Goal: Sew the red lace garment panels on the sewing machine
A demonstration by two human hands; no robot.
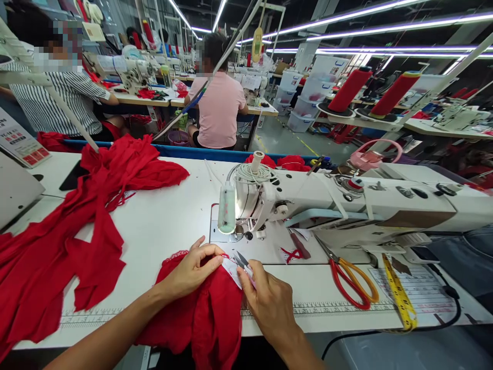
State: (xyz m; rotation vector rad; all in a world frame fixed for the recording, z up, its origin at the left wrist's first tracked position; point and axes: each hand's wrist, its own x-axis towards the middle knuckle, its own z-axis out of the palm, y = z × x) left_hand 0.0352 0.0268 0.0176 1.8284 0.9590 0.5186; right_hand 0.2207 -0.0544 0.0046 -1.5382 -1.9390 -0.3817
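Observation:
A red garment (215, 313) lies bunched at the table's near edge, draping over it. My left hand (190, 270) rests on it with fingers pinched on the fabric by a small white label (231, 268). My right hand (265, 295) is closed round small thread snips (242, 259), whose blades point at the label. Just beyond stands the white sewing machine (346, 203), its needle end near my hands.
A pile of red fabric (65, 241) covers the left of the white table (169, 221). Red-and-yellow scissors (348, 275) and a yellow tape measure (398, 293) lie right of my hands. Two other people sit at machines behind.

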